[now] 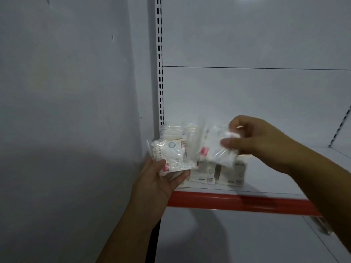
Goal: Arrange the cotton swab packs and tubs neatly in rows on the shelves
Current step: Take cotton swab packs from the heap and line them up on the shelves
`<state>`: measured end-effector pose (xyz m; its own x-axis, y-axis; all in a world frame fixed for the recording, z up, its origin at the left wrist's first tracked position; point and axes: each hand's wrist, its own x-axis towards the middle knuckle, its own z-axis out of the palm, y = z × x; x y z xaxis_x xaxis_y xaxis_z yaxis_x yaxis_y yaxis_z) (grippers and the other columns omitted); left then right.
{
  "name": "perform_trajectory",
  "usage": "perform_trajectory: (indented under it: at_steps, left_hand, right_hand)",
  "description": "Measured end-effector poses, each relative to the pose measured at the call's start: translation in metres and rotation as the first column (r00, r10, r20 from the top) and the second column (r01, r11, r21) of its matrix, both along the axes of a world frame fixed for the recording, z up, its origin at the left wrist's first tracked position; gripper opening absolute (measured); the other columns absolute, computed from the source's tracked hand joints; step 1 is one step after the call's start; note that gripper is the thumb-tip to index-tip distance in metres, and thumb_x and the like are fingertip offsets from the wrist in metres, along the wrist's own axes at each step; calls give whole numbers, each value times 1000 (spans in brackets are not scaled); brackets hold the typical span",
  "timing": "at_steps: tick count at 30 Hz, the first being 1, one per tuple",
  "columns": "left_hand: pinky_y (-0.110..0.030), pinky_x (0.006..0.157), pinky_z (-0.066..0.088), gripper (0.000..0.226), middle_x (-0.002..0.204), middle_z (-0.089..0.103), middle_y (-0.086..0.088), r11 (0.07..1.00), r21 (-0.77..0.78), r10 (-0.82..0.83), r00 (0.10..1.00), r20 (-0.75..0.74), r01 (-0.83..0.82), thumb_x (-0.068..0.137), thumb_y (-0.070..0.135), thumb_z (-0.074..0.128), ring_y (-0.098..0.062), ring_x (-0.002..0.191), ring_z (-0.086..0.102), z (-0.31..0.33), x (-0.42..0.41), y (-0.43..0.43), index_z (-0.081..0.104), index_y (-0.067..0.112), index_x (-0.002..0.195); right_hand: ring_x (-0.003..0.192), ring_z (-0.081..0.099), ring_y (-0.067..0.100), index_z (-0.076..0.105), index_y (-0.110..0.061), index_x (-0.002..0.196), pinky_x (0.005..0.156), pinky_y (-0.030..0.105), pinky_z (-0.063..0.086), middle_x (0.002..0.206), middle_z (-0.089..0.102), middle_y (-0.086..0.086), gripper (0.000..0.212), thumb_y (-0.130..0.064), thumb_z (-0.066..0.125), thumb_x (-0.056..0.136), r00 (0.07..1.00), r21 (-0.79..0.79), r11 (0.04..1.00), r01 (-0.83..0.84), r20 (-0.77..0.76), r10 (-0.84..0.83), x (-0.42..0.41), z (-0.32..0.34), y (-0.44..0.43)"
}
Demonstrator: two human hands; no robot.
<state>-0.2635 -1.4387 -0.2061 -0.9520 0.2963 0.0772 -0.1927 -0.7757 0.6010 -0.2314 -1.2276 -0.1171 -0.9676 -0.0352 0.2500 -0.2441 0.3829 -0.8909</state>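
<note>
Nearest: left hand [159,181] grips a small stack of packs [171,156] from below, just off the left front corner of the shelf [247,203]. The right hand [262,141] pinches a single pack [218,149] between thumb and fingertips, in the air over the shelf; it is blurred, so its orientation is unclear. Behind these, the placed packs [214,172] stand at the shelf's left end by the slotted upright [159,73]. Judgement: early stage, since the row reaches only a short way, the held packs are not yet set down, and no tubs are in view.
</note>
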Motion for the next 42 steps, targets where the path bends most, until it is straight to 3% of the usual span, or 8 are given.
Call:
perform_trajectory:
  at_steps: [3, 8, 14, 19, 24, 31, 37, 42]
  left_hand:
    - [-37, 65, 61, 39, 111, 70, -17, 995, -99, 29, 999, -28, -31, 83, -7, 43, -33, 92, 71, -1, -2, 1, 59, 11, 115]
    - [-26, 60, 58, 27, 96, 75, -7, 876, -475, -22, 978, -209, -81, 91, 0, 53, -24, 84, 73, 20, -13, 5, 57, 11, 116]
    - [-6, 57, 38, 31, 95, 64, 11, 94, -755, -425, 659, -620, -649, 78, 18, 79, 3, 70, 58, 61, -39, 29, 59, 28, 98]
    - [-20, 87, 32, 48, 119, 59, 5, -195, -542, -703, 502, -504, -818, 83, 36, 72, -11, 110, 49, 46, -51, 44, 58, 28, 128]
    - [-27, 95, 29, 42, 119, 62, 8, -170, -432, -765, 395, -509, -886, 84, 38, 70, -13, 114, 49, 33, -57, 43, 64, 26, 124]
    - [-32, 98, 34, 44, 129, 55, 0, -152, -327, -782, 316, -538, -933, 83, 33, 66, -20, 120, 48, 30, -49, 48, 64, 18, 124]
    - [-48, 120, 9, 70, 163, 2, 0, -431, -276, -813, 502, -295, -859, 98, 58, 21, -23, 149, 2, 12, -49, 61, -6, 26, 154]
    - [-49, 111, 30, 80, 156, 31, -5, -405, -297, -817, 488, -307, -865, 83, 60, 7, -29, 142, 30, 9, -55, 56, 26, 22, 151]
  right_hand:
    - [79, 72, 28, 57, -5, 94, 60, 29, 59, 86, 74, 13, 30, -2, 65, 65, 999, -387, 922, 30, 51, -11, 8, -11, 25]
    - [76, 71, 21, 68, -5, 88, 68, 29, 57, 85, 74, 10, 23, 11, 52, 84, 987, -394, 906, 156, 91, -130, 17, -45, 38]
    - [84, 71, 19, 66, -9, 96, 78, 29, 52, 89, 74, 5, 28, 9, 69, 75, 959, -231, 934, 272, -14, -283, 16, -60, 61]
    - [65, 66, 7, 60, -7, 92, 60, 14, 49, 77, 70, 7, 30, 2, 79, 71, 963, 41, 962, 270, -25, -269, 9, -72, 66]
    - [76, 62, 2, 44, -52, 108, 67, 16, 51, 97, 61, -13, 60, -21, 82, 73, 970, 405, 883, 239, -148, -195, -4, -88, 65]
    - [111, 45, 1, 61, -27, 120, 91, 25, 46, 128, 46, -8, 48, -54, 61, 80, 918, 706, 634, 314, -396, -14, -10, -94, 73]
    - [135, 43, 23, 40, -11, 144, 110, 36, 19, 148, 43, 10, 78, -63, 33, 88, 956, 924, 307, 227, -272, 110, -26, -97, 61]
    - [122, 57, 23, 54, -7, 133, 100, 37, 36, 134, 58, 10, 77, -63, 30, 86, 950, 948, 158, 277, -295, 101, -39, -99, 62]
